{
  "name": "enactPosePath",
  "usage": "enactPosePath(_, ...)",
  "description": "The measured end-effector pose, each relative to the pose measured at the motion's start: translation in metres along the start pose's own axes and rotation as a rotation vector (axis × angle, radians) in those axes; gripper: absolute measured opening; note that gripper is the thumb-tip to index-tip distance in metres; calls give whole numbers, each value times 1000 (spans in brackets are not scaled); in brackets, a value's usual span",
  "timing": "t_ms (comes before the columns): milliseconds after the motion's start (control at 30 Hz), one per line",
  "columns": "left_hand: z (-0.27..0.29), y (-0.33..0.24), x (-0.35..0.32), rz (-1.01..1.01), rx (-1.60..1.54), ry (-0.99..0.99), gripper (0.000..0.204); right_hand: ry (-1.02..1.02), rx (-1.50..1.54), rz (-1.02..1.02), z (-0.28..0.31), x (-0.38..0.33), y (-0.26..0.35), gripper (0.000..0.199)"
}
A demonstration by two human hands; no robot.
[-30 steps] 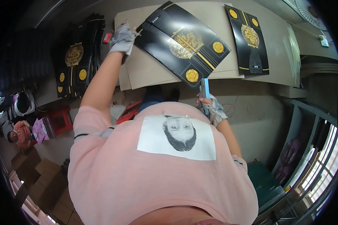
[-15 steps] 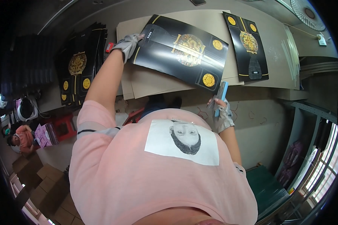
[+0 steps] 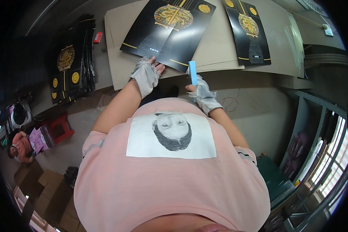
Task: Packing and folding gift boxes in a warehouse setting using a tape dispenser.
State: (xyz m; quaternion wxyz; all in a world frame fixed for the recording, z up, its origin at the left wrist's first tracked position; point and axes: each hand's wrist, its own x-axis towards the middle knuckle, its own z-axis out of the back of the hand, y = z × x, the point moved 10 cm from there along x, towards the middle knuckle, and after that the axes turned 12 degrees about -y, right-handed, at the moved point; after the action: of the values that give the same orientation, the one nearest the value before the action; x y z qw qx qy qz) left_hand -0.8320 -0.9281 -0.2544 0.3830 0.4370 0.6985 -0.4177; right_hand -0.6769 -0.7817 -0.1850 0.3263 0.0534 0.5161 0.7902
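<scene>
Pale boards (image 3: 219,48) are covering the table, with window bars (image 3: 334,166) glinting at far right and a co-worker (image 3: 21,147) sitting beside a red stool (image 3: 62,131) at far left. One black sheet (image 3: 167,40) is lying tilted on the boards, its near edge facing the person, and a second sheet (image 3: 251,38) is lying well apart from it on the right. At the left, a stack (image 3: 71,63) of similar black pieces is standing near a red box (image 3: 98,37). Work on the middle sheet is seemingly going on, since both hands are staying close to its near edge; whether the second sheet and the stack are awaiting handling or already finished, I cannot tell. Both elbows are bending outward, the forearms slanting inward toward the sheet. The left hand (image 3: 146,75), in a fingerless glove, is pointing its loosely bent fingers up and right at the near edge; whether they are pinching it is not showing. The right hand (image 3: 203,94), also gloved, is clamping a blue tool (image 3: 192,72) upright just beside the sheet's near right corner.
</scene>
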Motion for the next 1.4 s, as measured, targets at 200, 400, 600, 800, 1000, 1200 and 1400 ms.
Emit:
enactPosePath(200,-25,23,-14,-18,-126,8,33,-90,114,-73,0,-6,-20,31)
enactPosePath(400,-49,54,-23,48,-227,112,35,-178,341,-82,-11,10,-29,28)
enactPosePath(600,-49,60,-17,22,-238,117,38,-231,148,-50,7,4,-3,19)
enactPosePath(800,-14,10,-40,-144,-172,-90,65,-65,446,-485,15,0,-44,20)
enactPosePath(1000,4,-67,-11,-298,270,29,40,-28,670,-398,45,14,-59,30)
enactPosePath(1200,-11,-28,-12,-259,456,8,25,-54,692,-395,3,10,-41,34)
enactPosePath(1400,-25,5,-18,-225,444,99,26,100,482,-290,-54,7,-3,24)
